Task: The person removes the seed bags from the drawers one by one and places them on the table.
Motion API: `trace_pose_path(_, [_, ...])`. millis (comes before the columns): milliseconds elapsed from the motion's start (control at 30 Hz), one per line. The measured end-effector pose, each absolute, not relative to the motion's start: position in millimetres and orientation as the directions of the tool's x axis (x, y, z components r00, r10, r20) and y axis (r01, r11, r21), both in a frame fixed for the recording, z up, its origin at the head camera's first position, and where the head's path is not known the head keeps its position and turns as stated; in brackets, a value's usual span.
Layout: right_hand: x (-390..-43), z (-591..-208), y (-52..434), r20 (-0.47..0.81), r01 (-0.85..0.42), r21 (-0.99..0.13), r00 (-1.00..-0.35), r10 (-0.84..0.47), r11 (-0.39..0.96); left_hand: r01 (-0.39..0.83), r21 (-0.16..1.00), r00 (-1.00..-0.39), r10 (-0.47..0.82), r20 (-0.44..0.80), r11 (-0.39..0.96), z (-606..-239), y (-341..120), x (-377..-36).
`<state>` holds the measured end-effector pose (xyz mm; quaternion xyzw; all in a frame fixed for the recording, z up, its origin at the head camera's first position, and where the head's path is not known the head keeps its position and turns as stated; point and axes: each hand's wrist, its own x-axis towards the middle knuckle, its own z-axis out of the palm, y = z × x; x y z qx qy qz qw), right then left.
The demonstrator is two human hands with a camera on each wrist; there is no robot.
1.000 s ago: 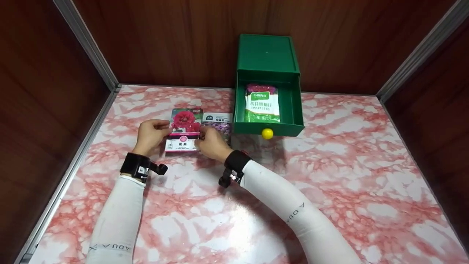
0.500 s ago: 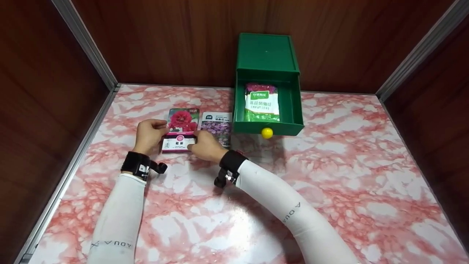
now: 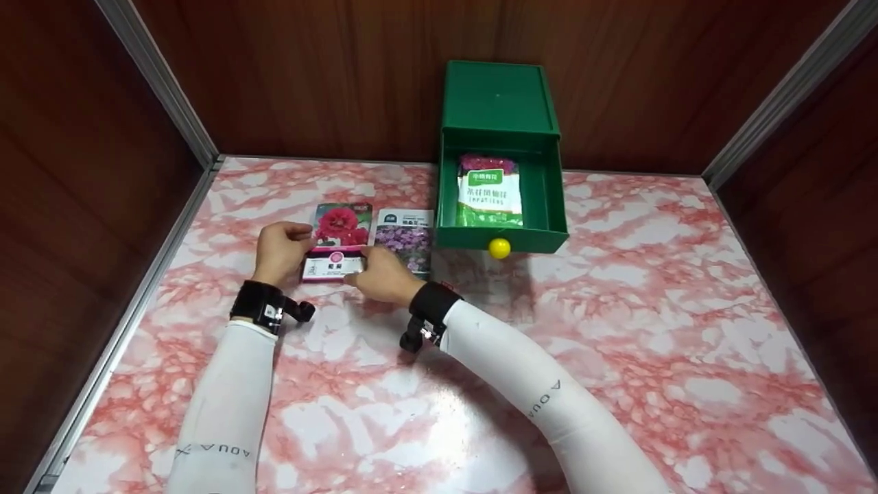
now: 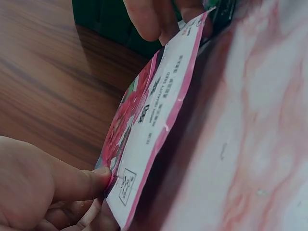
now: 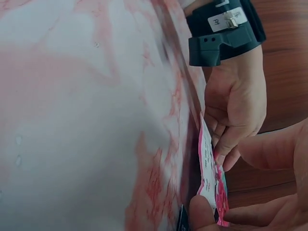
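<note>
A flower seed packet (image 3: 336,237) with a bright pink bloom and a pink-edged white lower panel lies between my two hands. My left hand (image 3: 280,252) pinches its left edge, thumb (image 4: 98,182) on the printed face. My right hand (image 3: 387,273) grips the right edge, its fingertips (image 5: 201,211) around the packet's border. The left wrist view shows the packet's lower edge tilted up off the tabletop, with a dark shadow beneath. Just to the right is a second packet (image 3: 405,240) with purple flowers, partly covered by my right hand.
A green box (image 3: 501,99) stands at the back with its drawer (image 3: 549,185) pulled out by a yellow knob (image 3: 499,248). Inside the drawer lies a green-and-white seed packet (image 3: 490,195). Wood-grain panels surround the red-and-white marbled table (image 3: 617,329).
Both hands and the pink-flower packet have shifted slightly left, away from the purple-flower packet, which shows more now. In the last half second they have barely moved.
</note>
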<state>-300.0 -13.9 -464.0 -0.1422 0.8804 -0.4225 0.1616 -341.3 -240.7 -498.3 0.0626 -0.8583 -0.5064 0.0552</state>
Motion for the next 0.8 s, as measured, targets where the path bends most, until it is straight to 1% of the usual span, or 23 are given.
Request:
trace_pose_path(333, [-300.9,-466.9,-11.7,-0.147,-0.152,-0.763,-0.906,-0.398,0.628,-0.063,0.836,-0.984,-0.172,0.038,0.546,-499.8,-242.3,-344.6])
trace_pose_path(600, [-299.8,-466.4,-9.1,-0.141,-0.169,-0.748,-0.905,-0.402,0.642,-0.016,0.776,-0.987,-0.135,0.089,0.630,-495.6,-236.0,-343.4])
trace_pose_path(800, [-297.5,-464.6,-6.2,-0.100,-0.254,-0.697,-0.892,-0.442,0.670,-0.033,0.736,-0.984,-0.151,0.094,0.676,-492.7,-233.2,-339.8])
